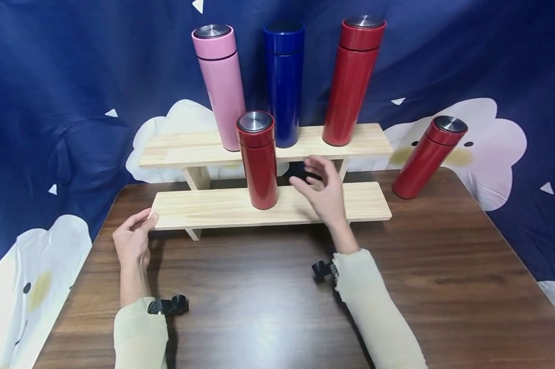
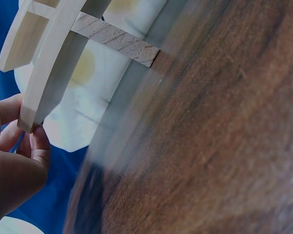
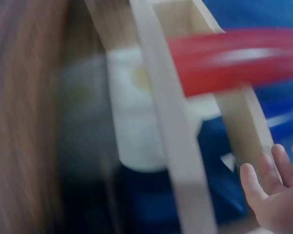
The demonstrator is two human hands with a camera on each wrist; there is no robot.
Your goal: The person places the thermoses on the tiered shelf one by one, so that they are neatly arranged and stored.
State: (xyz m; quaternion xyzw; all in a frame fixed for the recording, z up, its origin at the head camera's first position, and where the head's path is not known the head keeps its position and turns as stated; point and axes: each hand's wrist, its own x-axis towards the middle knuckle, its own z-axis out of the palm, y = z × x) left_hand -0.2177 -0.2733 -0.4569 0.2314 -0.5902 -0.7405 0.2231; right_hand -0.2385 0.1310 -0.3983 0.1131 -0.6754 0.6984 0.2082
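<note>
My left hand (image 1: 133, 241) pinches the left end of the lower plank of a two-step wooden shelf (image 1: 203, 207), thumb on top and fingers beneath in the left wrist view. Upright on that lower plank stands a red thermos bottle (image 1: 259, 169) with a steel-topped lid. Just right of it, over the plank, is my right hand (image 1: 325, 192), fingers spread and holding nothing; a gap shows between it and the bottle. On the upper plank stand a pink bottle (image 1: 224, 92), a blue bottle (image 1: 284, 87) and another red bottle (image 1: 353, 87).
One more red bottle (image 1: 427, 159) stands on the brown wooden table (image 1: 259, 297), right of the shelf near the back edge. Behind everything hangs a dark blue cloth (image 1: 443, 51) with white cloud shapes. A small black camera (image 1: 323, 270) sits at the right wrist.
</note>
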